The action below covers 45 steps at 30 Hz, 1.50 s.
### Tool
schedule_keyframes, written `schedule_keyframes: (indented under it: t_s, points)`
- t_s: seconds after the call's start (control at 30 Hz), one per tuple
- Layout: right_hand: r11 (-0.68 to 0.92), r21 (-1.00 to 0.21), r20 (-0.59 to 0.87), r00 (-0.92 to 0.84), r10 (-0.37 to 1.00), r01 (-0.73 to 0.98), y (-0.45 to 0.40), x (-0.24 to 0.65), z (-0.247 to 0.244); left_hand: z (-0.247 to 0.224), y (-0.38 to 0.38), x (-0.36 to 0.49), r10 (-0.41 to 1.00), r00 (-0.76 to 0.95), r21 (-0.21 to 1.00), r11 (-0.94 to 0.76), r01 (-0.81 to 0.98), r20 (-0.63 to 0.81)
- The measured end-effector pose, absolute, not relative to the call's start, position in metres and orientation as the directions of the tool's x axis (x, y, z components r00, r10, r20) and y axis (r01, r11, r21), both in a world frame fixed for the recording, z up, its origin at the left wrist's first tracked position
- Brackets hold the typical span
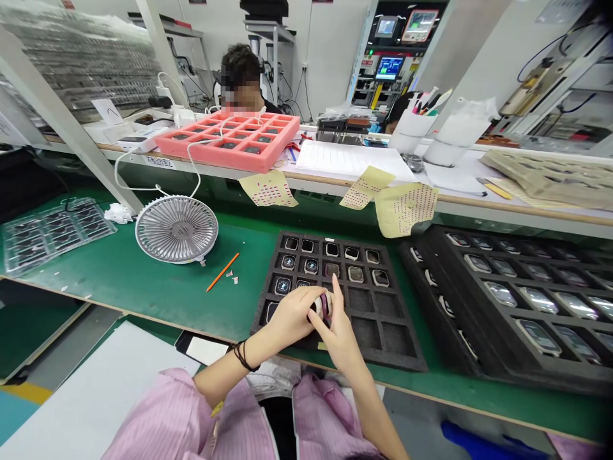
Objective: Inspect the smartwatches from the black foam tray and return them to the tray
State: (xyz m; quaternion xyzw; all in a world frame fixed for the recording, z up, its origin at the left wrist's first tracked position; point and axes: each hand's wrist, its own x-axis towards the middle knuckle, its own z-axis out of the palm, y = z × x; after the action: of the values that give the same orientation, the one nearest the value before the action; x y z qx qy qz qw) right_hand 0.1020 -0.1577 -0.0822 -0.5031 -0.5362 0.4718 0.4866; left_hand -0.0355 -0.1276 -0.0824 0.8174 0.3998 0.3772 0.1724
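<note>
Head view. The left grip [290, 317] and right grip [342, 335] meet over the lower middle of a black foam tray [400, 358], with one small pale unit with a dark magenta side [323, 306] between them; its exact kind is hidden by the fingers. The left grip's fingers [301, 305] curl around it in a clamp. The right grip's fingertips [336, 294] stand against its side, and whether they clamp it cannot be told. The unit is likely light, stiff and fragile, and is best held by its edges. Just beyond the grips, the foam tray carries ten dark watch-like units [331, 250] in two rows of five, with at least three more left of the grips. Right of the grips lies a second black tray [498, 377] of glossy rectangular units, more than a dozen in view. Left of the grips, one round fan [176, 230] and one orange pencil [223, 271] lie on the green bench [119, 287]. Far beyond the grips are three yellow dotted sheets [406, 207], one pink tray [227, 163] and one co-worker [242, 80].
</note>
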Motion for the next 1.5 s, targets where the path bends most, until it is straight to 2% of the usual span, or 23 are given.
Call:
schedule_keyframes:
  t_s: [0.07, 0.13, 0.2, 0.27, 0.4, 0.7, 0.9, 1.1, 1.33, 1.5]
  points:
    - [-0.050, -0.986, -0.033, -0.104, 0.994, -0.159, -0.156, 0.110, -0.079, -0.081, -0.128, -0.042, 0.788, 0.380, 0.635, -0.616, 0.466, 0.485]
    - [-0.201, -0.928, -0.135, -0.221, 0.966, -0.313, -0.152, 0.119, -0.075, -0.077, -0.129, -0.047, 0.774, 0.391, 0.656, -0.632, 0.413, 0.499]
    - [-0.332, -0.882, -0.203, -0.365, 0.908, -0.334, -0.147, 0.126, -0.069, -0.071, -0.131, -0.049, 0.740, 0.431, 0.651, -0.667, 0.364, 0.517]
    - [-0.381, -0.871, -0.217, -0.453, 0.865, -0.309, -0.142, 0.129, -0.064, -0.067, -0.132, -0.048, 0.708, 0.474, 0.648, -0.692, 0.317, 0.524]
    - [-0.367, -0.884, -0.212, -0.452, 0.866, -0.289, -0.138, 0.129, -0.061, -0.064, -0.133, -0.045, 0.702, 0.492, 0.670, -0.688, 0.280, 0.515]
    - [-0.349, -0.880, -0.227, -0.360, 0.905, -0.321, -0.143, 0.125, -0.077, -0.069, -0.135, -0.052, 0.731, 0.560, 0.661, -0.645, 0.383, 0.389]
    - [-0.327, -0.871, -0.254, -0.233, 0.939, -0.367, -0.142, 0.127, -0.075, -0.071, -0.127, -0.049, 0.778, 0.496, 0.713, -0.593, 0.376, 0.386]
    - [-0.402, -0.824, -0.286, -0.320, 0.903, -0.400, -0.138, 0.131, -0.081, -0.064, -0.124, -0.049, 0.790, 0.529, 0.673, -0.575, 0.465, 0.310]
    - [-0.346, -0.879, -0.263, -0.274, 0.925, -0.327, -0.135, 0.130, -0.082, -0.062, -0.124, -0.043, 0.804, 0.548, 0.536, -0.576, 0.617, 0.232]
    - [-0.378, -0.863, -0.272, -0.322, 0.907, -0.334, -0.135, 0.127, -0.084, -0.063, -0.127, -0.041, 0.816, 0.548, 0.597, -0.536, 0.598, 0.184]
